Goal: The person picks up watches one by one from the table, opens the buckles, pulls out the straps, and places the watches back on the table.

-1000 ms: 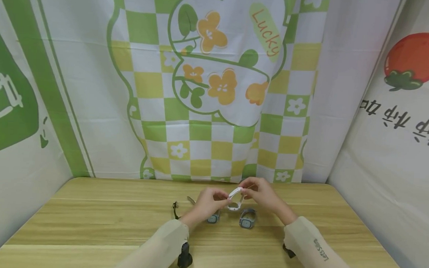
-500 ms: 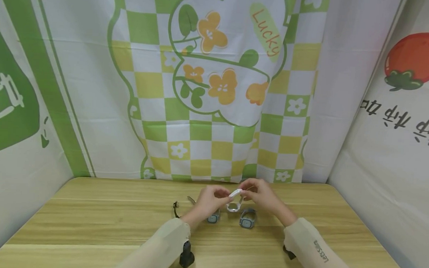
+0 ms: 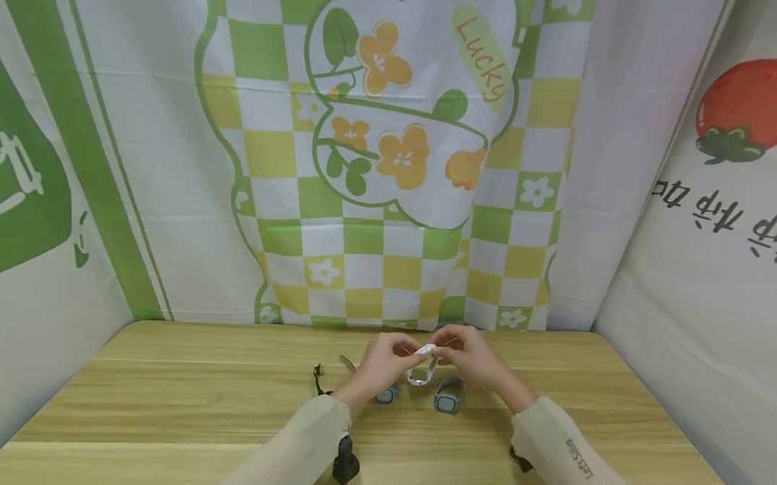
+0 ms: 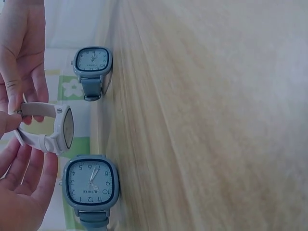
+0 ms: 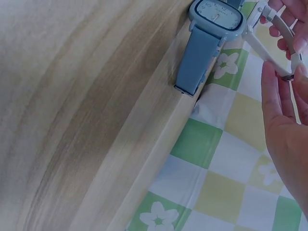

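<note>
Both hands raised just above the counter (image 3: pixel 161 377) near its far edge, mid-width. White watch (image 3: pixel 421 367) held between them: left hand (image 3: pixel 383 364) pinches one strap end, right hand (image 3: pixel 471 356) pinches the other at the buckle; case hangs below, strap loop running left–right between the fingertips. Hands about equally near. Two blue watches on the counter directly beneath: one (image 3: pixel 449 395) under the right hand, one (image 3: pixel 387 395) under the left. A dark watch (image 3: pixel 318 379) lies further left. Bare counter toward the near edge and both sides.

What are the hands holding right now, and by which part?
Both hands, left hand and right hand, pinch the white watch by its strap ends, above the table.
</note>
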The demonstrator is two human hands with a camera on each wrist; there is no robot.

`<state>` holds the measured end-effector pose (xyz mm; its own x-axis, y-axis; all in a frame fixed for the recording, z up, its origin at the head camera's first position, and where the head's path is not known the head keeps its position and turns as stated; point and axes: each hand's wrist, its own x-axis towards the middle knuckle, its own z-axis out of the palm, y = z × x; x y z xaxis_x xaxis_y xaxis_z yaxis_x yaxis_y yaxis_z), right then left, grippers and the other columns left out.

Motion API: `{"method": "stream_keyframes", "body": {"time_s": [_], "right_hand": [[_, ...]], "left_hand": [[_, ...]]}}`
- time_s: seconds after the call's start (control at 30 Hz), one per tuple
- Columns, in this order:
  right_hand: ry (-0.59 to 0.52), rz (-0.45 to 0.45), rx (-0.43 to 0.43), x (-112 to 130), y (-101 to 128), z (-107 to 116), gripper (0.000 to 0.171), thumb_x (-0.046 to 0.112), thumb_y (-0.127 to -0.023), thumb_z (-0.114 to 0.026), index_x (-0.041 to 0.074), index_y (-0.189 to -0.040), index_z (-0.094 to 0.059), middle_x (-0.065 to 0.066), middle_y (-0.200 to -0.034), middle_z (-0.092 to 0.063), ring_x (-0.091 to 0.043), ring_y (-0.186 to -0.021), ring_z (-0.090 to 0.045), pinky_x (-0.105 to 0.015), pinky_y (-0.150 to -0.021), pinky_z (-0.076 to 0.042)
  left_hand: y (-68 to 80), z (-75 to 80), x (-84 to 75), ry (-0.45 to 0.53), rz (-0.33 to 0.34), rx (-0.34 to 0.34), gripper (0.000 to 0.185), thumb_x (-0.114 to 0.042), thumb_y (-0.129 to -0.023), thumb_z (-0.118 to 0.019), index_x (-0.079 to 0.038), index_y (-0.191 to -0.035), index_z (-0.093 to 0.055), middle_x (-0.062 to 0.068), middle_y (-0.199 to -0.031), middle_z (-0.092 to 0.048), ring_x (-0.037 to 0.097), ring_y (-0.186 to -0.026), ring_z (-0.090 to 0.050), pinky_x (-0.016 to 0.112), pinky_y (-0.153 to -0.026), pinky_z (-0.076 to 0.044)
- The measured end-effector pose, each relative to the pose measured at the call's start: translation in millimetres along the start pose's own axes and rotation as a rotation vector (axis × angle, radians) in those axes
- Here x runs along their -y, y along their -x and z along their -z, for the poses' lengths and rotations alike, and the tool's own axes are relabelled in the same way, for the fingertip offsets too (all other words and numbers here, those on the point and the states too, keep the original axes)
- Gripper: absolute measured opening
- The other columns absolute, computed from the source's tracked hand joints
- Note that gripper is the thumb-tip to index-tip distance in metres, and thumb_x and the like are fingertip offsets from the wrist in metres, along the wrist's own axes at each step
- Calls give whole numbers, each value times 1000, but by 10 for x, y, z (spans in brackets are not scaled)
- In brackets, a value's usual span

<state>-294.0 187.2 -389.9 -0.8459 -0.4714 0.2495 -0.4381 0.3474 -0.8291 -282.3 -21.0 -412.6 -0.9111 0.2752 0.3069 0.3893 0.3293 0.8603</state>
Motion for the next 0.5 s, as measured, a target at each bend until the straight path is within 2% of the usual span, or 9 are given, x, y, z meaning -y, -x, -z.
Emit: {"method": "stream_keyframes", "body": {"time_s": [0.27, 0.5], "right_hand": [[-20, -11, -7, -30, 16, -6, 13, -5, -100, -66, -15, -109, -67, -26, -108, -70, -32, -94, -73, -40, -83, -65], [-27, -2, -10, -35, 27, -5, 13, -5, -100, -66, -15, -109, -67, -26, -108, -69, -34, -94, -73, -42, -83, -65]], "left_hand": [[3, -7, 26, -19, -14, 27, 12, -10, -95, -79, 1, -100, -78, 12, -96, -77, 22, -86, -71, 27, -72, -56], [2, 7, 21, -34, -16, 53, 12, -9, -96, -78, 1, -102, -77, 11, -98, -77, 23, -88, -71, 27, -72, -57]]}}
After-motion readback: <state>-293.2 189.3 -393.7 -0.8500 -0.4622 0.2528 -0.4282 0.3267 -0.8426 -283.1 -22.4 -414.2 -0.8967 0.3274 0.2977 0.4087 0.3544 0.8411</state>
